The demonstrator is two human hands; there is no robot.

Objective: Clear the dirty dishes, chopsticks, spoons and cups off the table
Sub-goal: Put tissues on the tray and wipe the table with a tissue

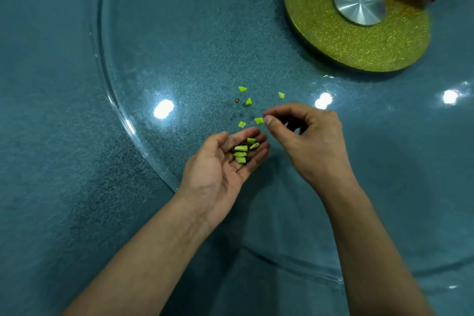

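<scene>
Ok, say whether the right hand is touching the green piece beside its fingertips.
Cannot tell. The head view puts the right hand with fingertips against the green piece, showing neither gap nor contact plainly.

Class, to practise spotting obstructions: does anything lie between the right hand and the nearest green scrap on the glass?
Nothing visible does. The right hand is poised right beside the green scrap, which lies on the glass turntable.

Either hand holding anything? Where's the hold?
Left hand cradles green vegetable pieces on its upturned fingers. Right hand touches another piece on the glass turntable; whether it is pinched cannot be told.
</scene>
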